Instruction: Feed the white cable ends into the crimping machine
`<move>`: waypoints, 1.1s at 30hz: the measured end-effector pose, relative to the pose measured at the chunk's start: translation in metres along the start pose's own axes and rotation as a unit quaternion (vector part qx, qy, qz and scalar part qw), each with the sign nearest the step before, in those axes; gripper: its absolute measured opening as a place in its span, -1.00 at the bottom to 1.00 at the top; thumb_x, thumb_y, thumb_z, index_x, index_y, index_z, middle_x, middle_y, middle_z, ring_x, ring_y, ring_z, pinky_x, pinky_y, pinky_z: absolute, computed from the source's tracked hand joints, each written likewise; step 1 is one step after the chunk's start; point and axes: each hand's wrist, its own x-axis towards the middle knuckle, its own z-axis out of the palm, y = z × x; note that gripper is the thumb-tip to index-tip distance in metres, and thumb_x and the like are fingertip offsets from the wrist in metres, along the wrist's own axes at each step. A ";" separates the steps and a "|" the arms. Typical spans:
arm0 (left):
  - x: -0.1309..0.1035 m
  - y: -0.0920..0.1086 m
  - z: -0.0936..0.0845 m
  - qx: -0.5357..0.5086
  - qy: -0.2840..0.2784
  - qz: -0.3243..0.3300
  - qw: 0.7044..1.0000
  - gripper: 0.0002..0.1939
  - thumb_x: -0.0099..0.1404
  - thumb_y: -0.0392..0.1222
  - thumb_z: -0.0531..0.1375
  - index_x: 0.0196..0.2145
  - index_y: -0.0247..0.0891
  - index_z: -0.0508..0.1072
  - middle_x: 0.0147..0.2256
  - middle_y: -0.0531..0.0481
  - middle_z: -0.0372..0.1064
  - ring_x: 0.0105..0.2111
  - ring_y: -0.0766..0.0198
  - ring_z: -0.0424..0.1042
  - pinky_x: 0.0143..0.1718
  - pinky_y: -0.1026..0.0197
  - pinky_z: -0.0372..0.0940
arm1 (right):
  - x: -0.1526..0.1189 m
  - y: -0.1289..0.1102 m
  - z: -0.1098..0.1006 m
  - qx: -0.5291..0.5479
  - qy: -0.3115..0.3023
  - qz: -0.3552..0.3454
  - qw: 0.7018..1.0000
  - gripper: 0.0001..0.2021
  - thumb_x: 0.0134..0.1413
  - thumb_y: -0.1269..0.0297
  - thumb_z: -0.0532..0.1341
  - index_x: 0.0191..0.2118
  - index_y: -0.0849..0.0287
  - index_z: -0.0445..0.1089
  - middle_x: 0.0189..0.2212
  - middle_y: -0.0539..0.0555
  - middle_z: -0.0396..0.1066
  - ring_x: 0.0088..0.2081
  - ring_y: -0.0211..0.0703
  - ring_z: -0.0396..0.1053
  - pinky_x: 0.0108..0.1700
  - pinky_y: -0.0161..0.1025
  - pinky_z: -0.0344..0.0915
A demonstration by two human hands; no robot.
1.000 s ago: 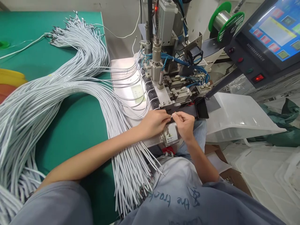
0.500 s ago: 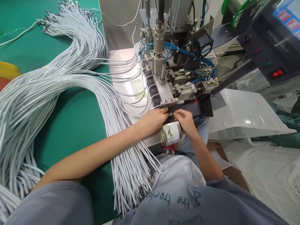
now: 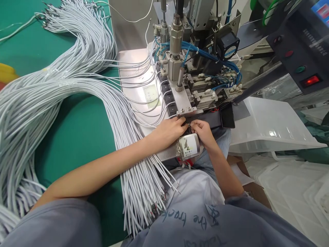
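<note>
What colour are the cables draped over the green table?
The cables are white; the head view shows them best.

Mid-frame, the metallic piece (image 3: 189,125) at the right hand (image 3: 203,132) is too small to identify; whether the left hand (image 3: 171,131) also holds it is unclear. The left forearm (image 3: 108,173) hides a stretch of white cables (image 3: 118,121). The top edge crops the machine (image 3: 176,67) and spool (image 3: 262,4); most of the screen (image 3: 323,10) lies beyond the upper right. A yellow thing (image 3: 7,73) is cut at the left edge.

Cables (image 3: 84,84) on the surface (image 3: 77,133) at left, machine (image 3: 176,67) right of them, phone (image 3: 227,116) at machine's near right, control panel (image 3: 295,48) far right
</note>
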 end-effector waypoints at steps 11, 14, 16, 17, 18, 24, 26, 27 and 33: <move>-0.002 0.004 -0.005 0.053 -0.001 -0.006 0.999 -0.75 0.20 -0.44 0.03 -0.26 -0.40 0.48 -0.36 -0.19 0.37 -0.34 0.15 0.40 -0.44 0.19 0.19 | 0.006 0.002 -0.001 -0.042 -0.052 -0.017 0.998 -0.72 -0.06 0.12 0.17 -0.60 0.16 0.17 -0.69 -0.13 0.13 -0.63 -0.39 0.07 -0.56 -0.37 0.05; -0.005 0.005 -0.007 0.067 -0.011 -0.019 0.997 -0.78 0.18 -0.46 0.05 -0.47 -0.36 0.48 -0.48 -0.15 0.36 -0.39 0.16 0.40 -0.47 0.20 0.18 | 0.011 0.006 -0.003 -0.076 -0.077 -0.058 0.992 -0.66 0.01 0.08 0.12 -0.62 0.14 0.08 -0.71 -0.14 0.05 -0.63 -0.39 0.00 -0.55 -0.36 0.01; -0.007 0.006 -0.008 0.066 -0.018 -0.034 0.997 -0.78 0.18 -0.48 0.06 -0.48 -0.36 0.47 -0.48 -0.15 0.36 -0.40 0.17 0.40 -0.51 0.22 0.15 | 0.013 0.007 -0.006 -0.103 -0.072 -0.078 0.989 -0.67 0.02 0.08 0.11 -0.61 0.13 0.08 -0.70 -0.14 0.03 -0.62 -0.37 0.00 -0.54 -0.35 0.01; -0.008 0.006 -0.009 0.066 -0.022 -0.040 0.997 -0.78 0.18 -0.48 0.06 -0.48 -0.36 0.48 -0.46 -0.15 0.36 -0.40 0.17 0.40 -0.53 0.22 0.14 | 0.011 0.006 -0.008 -0.119 -0.050 -0.088 0.988 -0.68 0.02 0.09 0.11 -0.60 0.13 0.08 -0.69 -0.14 0.02 -0.61 -0.36 0.00 -0.54 -0.35 0.01; -0.009 0.006 -0.010 0.065 -0.026 -0.045 0.997 -0.78 0.18 -0.49 0.06 -0.47 -0.36 0.47 -0.45 -0.15 0.36 -0.40 0.17 0.40 -0.54 0.23 0.12 | 0.007 0.004 -0.009 -0.135 -0.014 -0.101 0.986 -0.69 0.03 0.12 0.10 -0.60 0.13 0.07 -0.69 -0.14 0.00 -0.61 -0.36 -0.01 -0.54 -0.35 0.00; -0.009 0.005 -0.015 0.085 -0.034 -0.130 0.987 -0.75 0.21 -0.54 0.00 -0.35 -0.42 0.46 -0.35 -0.19 0.36 -0.45 0.20 0.40 -0.61 0.24 -0.03 | -0.073 -0.017 0.007 -0.229 0.109 -0.171 0.952 -0.76 0.13 0.24 0.04 -0.53 0.15 0.23 -0.65 -0.08 0.16 -0.59 -0.32 0.09 -0.50 -0.33 0.05; -0.009 0.005 -0.015 0.090 -0.030 -0.165 0.982 -0.71 0.21 -0.56 -0.03 -0.26 -0.46 0.44 -0.35 -0.22 0.37 -0.45 0.20 0.40 -0.61 0.24 -0.05 | -0.099 -0.016 0.023 -0.319 -0.043 -0.131 0.938 -0.80 0.11 0.24 0.10 -0.47 0.16 0.34 -0.61 -0.03 0.32 -0.57 -0.29 0.20 -0.45 -0.32 0.12; -0.010 0.005 -0.014 0.088 -0.026 -0.176 0.980 -0.70 0.21 -0.57 -0.04 -0.23 -0.47 0.44 -0.35 -0.23 0.37 -0.45 0.21 0.40 -0.61 0.25 -0.05 | -0.107 -0.013 0.032 -0.353 -0.107 -0.103 0.924 -0.82 0.09 0.23 0.12 -0.45 0.16 0.37 -0.56 0.01 0.39 -0.53 -0.25 0.27 -0.42 -0.31 0.14; -0.015 0.029 -0.013 0.009 -0.002 -0.067 0.998 -0.82 0.20 -0.47 0.05 -0.46 -0.40 0.43 -0.48 -0.12 0.35 -0.55 0.29 0.31 -0.59 0.26 -0.03 | -0.115 0.004 0.048 -0.391 -0.218 -0.069 0.892 -0.83 0.12 0.34 0.08 -0.42 0.16 0.38 -0.47 0.05 0.46 -0.44 -0.19 0.35 -0.37 -0.29 0.17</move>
